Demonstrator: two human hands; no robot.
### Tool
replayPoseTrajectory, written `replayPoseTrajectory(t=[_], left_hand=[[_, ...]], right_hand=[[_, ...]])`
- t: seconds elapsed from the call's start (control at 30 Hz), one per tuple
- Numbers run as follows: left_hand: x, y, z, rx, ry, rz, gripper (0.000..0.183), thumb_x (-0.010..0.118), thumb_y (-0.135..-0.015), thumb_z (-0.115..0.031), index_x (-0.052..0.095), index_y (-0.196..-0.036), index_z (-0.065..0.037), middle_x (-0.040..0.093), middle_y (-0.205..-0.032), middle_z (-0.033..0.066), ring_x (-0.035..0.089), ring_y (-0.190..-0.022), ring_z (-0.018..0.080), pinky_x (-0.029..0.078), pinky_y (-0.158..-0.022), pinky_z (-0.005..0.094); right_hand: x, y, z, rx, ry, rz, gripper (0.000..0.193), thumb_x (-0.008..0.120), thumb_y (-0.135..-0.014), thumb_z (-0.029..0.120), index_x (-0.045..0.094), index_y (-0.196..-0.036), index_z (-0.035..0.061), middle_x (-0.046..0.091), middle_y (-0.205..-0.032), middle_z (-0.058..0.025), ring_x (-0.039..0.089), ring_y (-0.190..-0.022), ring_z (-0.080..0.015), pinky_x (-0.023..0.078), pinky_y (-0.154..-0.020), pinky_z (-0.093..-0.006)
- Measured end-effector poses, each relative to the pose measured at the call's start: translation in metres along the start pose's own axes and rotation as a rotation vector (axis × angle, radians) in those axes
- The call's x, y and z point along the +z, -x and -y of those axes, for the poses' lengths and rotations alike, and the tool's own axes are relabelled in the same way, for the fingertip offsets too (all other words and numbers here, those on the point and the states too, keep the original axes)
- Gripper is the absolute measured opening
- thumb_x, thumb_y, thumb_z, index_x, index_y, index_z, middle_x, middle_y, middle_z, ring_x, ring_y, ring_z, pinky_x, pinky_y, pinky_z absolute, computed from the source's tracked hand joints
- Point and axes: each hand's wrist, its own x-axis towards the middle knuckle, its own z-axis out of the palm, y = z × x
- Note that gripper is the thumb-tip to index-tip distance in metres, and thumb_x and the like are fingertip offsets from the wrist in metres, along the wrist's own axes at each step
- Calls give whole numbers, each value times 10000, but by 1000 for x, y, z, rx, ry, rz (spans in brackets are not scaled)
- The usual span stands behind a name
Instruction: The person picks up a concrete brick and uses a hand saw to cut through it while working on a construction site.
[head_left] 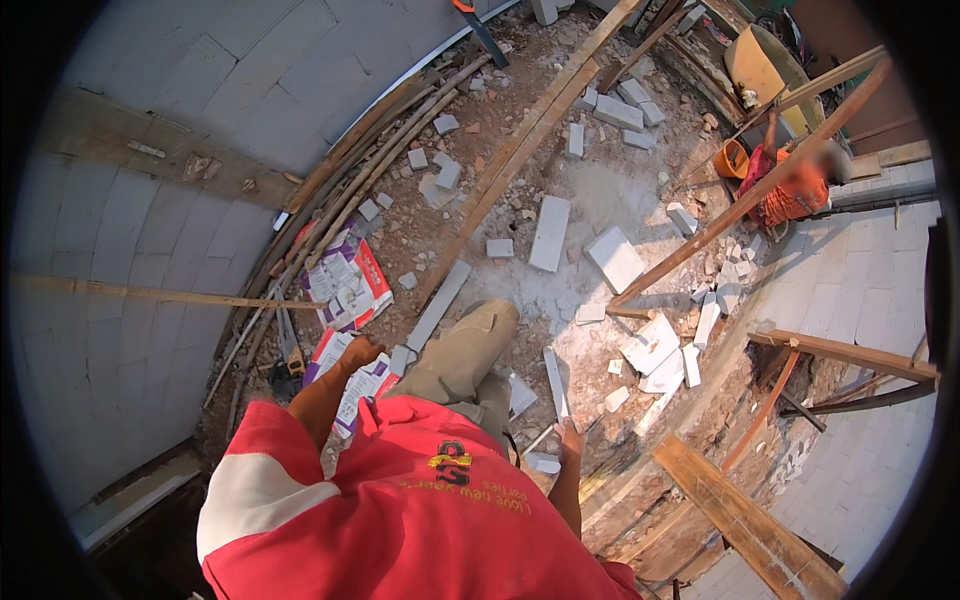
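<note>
gripped at its near end by the right hand (571,437): narrow pale slab (555,385), right of the trousers (462,348); left hand (360,352) is curled by printed sacks (352,285), hold can't be told; slab is best kept steady, brittle edges probably easily chipped; matte square-cut blocks (550,233), gritty reddish rubble (410,240)

Blocks (550,233) ahead, poles (375,165) along left wall (200,60).
Bags (355,290) near left hand (361,352); slim block (556,382) at right hand (570,436); bucket (733,160) beside co-worker (797,195), ahead right.
</note>
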Motion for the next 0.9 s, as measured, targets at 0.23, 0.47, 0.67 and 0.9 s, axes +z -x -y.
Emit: replayPoseTrajectory(t=[0.23, 0.47, 0.67, 0.9], left_hand=[[-32, 65, 23, -207, 486, -89, 334, 563, -862, -350, 626, -777, -33, 609, -645, 85, 576, -529, 192, 480, -511, 349], [-55, 73, 62, -26, 584, -218, 245, 594, -852, -274, 635, -834, -33, 626, -692, 55, 579, -563, 155, 456, -475, 298], [-89, 72, 116, -34, 123, -67, 244, 595, -821, -271, 660, -879, -43, 634, -747, 133, 611, -638, 271, 466, -504, 379], [-278, -101, 79, -490, 86, 166, 252, 570, -848, -236, 681, -946, -32, 671, -805, 120, 642, -785, 257, 486, -712, 402]], right_hand=[[36, -5, 7, 130, 154, 48, 375, 630, -901, 255, 590, -1194, 24, 653, -1020, -67, 675, -831, -194, 534, -657, -323], [127, -35, 45, 160, 424, 185, 344, 642, -902, 245, 613, -1178, 42, 667, -1009, -88, 680, -866, -249, 556, -624, -398], [257, -46, 153, 160, 439, 200, 220, 623, -886, 190, 686, -1019, 27, 679, -790, -64, 660, -659, -169, 501, -523, -303], [405, -96, 252, -115, 219, 132, 382, 654, -916, 300, 596, -1208, 60, 669, -1001, -37, 655, -858, -164, 502, -699, -306]])
